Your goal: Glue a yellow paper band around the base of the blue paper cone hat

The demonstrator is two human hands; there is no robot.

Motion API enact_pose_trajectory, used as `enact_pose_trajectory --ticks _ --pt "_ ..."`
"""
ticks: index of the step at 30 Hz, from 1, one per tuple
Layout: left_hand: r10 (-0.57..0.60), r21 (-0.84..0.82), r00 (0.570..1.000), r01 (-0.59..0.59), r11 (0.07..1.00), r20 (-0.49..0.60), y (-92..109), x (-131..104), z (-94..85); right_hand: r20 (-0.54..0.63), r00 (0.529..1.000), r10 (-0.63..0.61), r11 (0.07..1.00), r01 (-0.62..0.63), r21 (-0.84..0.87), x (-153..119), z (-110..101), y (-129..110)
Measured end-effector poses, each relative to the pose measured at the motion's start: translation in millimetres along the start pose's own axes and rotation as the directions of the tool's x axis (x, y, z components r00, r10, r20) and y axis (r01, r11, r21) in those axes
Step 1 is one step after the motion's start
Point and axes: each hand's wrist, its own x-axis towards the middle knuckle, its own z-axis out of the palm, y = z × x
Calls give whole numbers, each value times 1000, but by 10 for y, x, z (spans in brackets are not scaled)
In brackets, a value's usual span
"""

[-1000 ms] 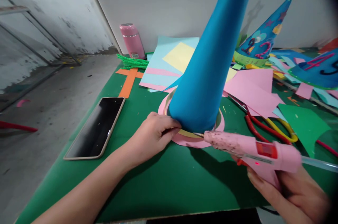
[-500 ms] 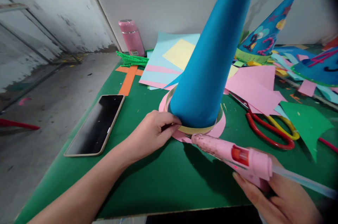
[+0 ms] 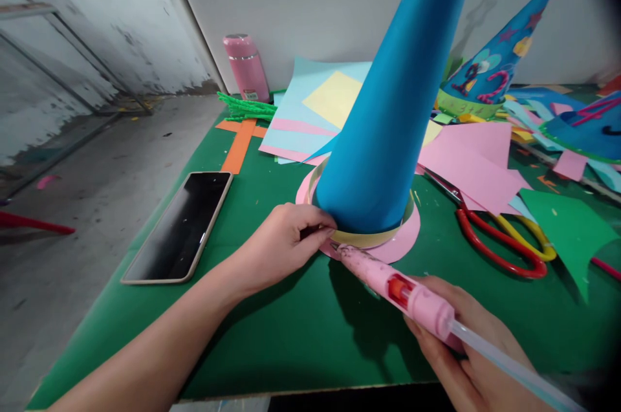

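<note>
A tall blue paper cone (image 3: pixel 383 127) leans to the right, its base inside a pale yellow paper band (image 3: pixel 361 239) above a pink paper ring (image 3: pixel 405 240). My left hand (image 3: pixel 291 237) pinches the front left of the yellow band between thumb and fingers. In my right hand (image 3: pixel 460 334) is a pink hot glue gun (image 3: pixel 388 282), with a clear glue stick (image 3: pixel 504 360) out of its back end. The gun's nozzle is at the lower edge of the band, close to my left fingertips. Whether it touches the paper I cannot tell.
A phone (image 3: pixel 179 227) lies at the left. Red-handled scissors (image 3: pixel 495 244) and pink paper (image 3: pixel 470 156) are at the right. Behind stand a pink bottle (image 3: pixel 246 69) and a decorated blue cone hat (image 3: pixel 504 50). Green pipe cleaners (image 3: pixel 245 107) lie near orange strips (image 3: pixel 240 145).
The glue gun in my right hand has moved left, bringing its nozzle nearer my left fingertips. My left hand keeps its pinch on the band. The view has shifted slightly.
</note>
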Motion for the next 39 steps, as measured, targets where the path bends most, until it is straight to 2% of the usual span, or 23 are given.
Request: enact_pose_trajectory --ticks 8,17,23,27,32,39 --pt "16 21 1000 -16 1000 -9 -9 4 2 -17 1000 -6 999 5 -46 98 48 -92" --pt "-7 39 1000 6 999 10 20 9 -7 -47 988 -144 985 138 -107 197 61 -98" --pt "-3 -41 1000 4 999 28 3 1 -15 -73 987 -146 985 138 -102 275 39 -161" --pt "-3 -44 1000 5 999 31 -12 -8 -9 -91 990 -112 992 106 -73 262 37 -171" --pt "-11 -32 1000 11 999 18 6 -1 -10 -29 999 -15 1000 15 -7 193 57 -154" --pt "-26 -60 999 28 998 23 33 -3 -16 -42 995 85 996 -84 32 139 48 -168"
